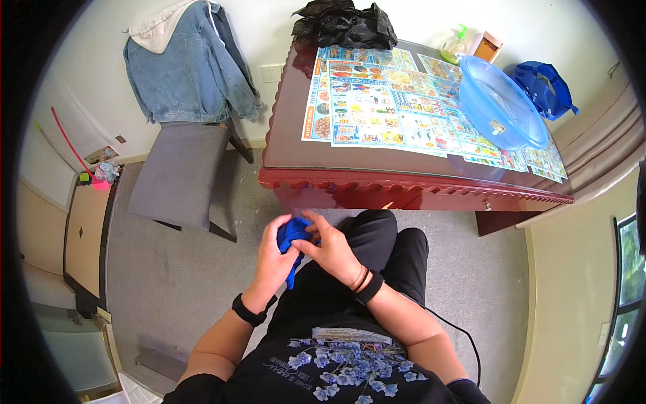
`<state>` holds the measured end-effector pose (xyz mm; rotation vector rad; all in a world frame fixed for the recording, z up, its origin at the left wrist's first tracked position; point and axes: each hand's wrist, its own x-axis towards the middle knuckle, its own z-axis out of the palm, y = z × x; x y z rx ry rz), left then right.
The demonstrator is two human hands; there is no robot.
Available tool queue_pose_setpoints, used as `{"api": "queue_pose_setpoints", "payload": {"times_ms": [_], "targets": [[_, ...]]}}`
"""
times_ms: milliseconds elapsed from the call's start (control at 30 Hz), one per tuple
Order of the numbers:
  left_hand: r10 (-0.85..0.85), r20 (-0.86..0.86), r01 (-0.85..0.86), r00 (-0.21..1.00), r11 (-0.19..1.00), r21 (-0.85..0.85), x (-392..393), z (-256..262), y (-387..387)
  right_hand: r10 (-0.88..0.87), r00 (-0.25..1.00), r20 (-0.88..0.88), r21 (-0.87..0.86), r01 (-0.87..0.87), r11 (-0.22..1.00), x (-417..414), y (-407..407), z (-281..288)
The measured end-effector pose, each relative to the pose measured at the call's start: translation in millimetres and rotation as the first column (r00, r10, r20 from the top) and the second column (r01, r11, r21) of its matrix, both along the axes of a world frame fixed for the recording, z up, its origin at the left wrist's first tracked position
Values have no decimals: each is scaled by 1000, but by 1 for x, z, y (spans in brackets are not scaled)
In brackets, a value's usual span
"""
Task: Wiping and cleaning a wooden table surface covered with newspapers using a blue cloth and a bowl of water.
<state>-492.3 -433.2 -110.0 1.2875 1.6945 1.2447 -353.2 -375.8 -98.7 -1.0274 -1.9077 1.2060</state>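
Observation:
A bunched piece of blue cloth (292,233) is in my left hand (275,251), with a narrow end hanging down below the palm. My right hand (328,248) reaches across from the right, its thumb and fingers at the cloth's right edge; whether they pinch it is not clear. Both hands are above my lap, just in front of the near edge of the dark red wooden desk (353,189). Black bands circle both wrists.
Printed flyers (373,108) cover much of the desk, with a blue plastic basin (504,108), a black plastic bag (345,25) and a green pump bottle (454,48). A grey chair (181,171) with a denim jacket (186,70) stands left. A black cable (462,331) runs at my right.

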Motion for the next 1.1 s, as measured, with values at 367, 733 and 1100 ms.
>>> {"api": "queue_pose_setpoints", "payload": {"times_ms": [367, 733, 1100], "targets": [[227, -340, -13, 913, 849, 529, 0, 41, 36, -65, 971, -232, 428, 162, 889, -12, 26, 47], [263, -240, -148, 934, 900, 409, 16, -39, 46, -141, 982, -125, 409, 181, 894, -4, 22, -11], [-149, -38, 144, 988, 818, 557, 52, 15, 40, -292, 926, -241, 463, 374, 804, 27, 15, 34]]}}
